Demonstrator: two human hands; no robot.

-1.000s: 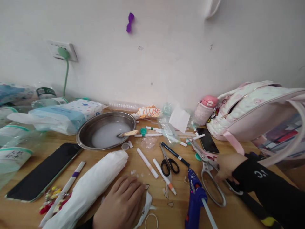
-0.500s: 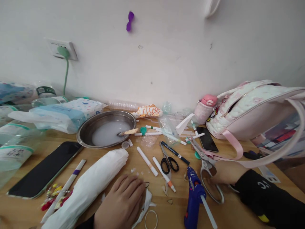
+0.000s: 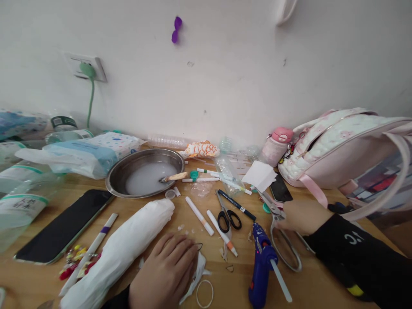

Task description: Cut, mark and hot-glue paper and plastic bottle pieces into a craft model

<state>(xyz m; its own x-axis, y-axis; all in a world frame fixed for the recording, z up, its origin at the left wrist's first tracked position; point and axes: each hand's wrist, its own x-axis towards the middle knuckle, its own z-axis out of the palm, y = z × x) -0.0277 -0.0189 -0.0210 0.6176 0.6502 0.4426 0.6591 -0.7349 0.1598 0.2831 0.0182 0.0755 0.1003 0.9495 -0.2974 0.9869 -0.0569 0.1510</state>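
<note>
My left hand (image 3: 164, 270) lies palm down on the table, open, its slightly bent fingers close together beside a crumpled white scrap (image 3: 195, 279). To its left is a long white paper-wrapped form (image 3: 128, 253). My right hand (image 3: 299, 216), slightly blurred, is closed around the large metal shears (image 3: 277, 214) near the pivot; its fingertips are partly hidden. Just beyond the blades is a piece of white paper (image 3: 259, 175); I cannot tell whether they touch. A blue glue gun (image 3: 261, 262) with a glue stick in it stands left of the shears' handles.
A steel bowl (image 3: 111, 182) of cloudy liquid holds a brush (image 3: 175, 177). Small black scissors (image 3: 227, 216), markers (image 3: 199, 216), a phone (image 3: 64, 225) and a painted fish (image 3: 202, 149) lie around. At right stand a pink bottle (image 3: 275, 148) and a backpack (image 3: 354, 150).
My right hand has moved slightly left and away from me, shifting the shears a little. The white paper, earlier a narrow strip, now shows its broad face over the phone. My left hand has stayed put.
</note>
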